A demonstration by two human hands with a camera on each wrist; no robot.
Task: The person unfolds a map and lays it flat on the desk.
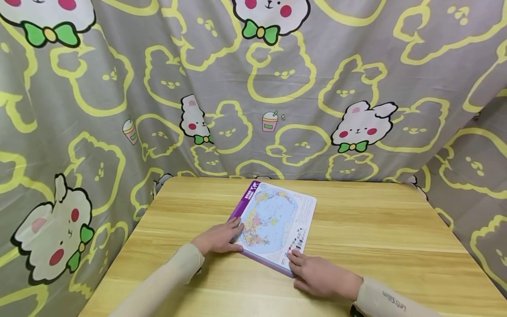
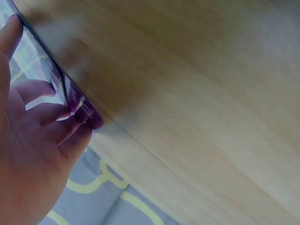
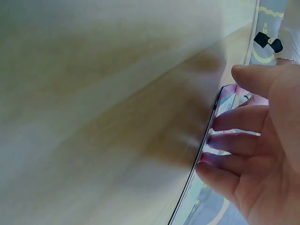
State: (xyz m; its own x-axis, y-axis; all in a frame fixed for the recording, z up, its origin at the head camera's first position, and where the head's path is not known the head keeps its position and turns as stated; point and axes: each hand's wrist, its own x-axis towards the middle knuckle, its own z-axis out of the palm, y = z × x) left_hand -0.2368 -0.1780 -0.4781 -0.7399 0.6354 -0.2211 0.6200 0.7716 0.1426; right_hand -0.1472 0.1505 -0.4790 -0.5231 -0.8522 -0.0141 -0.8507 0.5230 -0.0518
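Note:
A thin flat box (image 1: 271,220) with a coloured world map on its top lies turned at an angle on the table. A purple strip with white lettering runs along its left side. My left hand (image 1: 219,237) rests at its near left corner, fingers along the purple strip and thumb by the near edge. In the left wrist view, the fingertips of the left hand (image 2: 44,126) touch the box's purple side (image 2: 84,105). At the near right corner is my right hand (image 1: 318,275). The right wrist view shows the right hand's (image 3: 255,140) slightly bent fingers against the box's edge (image 3: 208,136).
The light wood table (image 1: 380,237) extends around the box on all sides. Behind and beside it hangs a grey curtain (image 1: 293,88) with yellow outlines and white rabbit faces. Beige sleeves (image 1: 166,277) cover both forearms.

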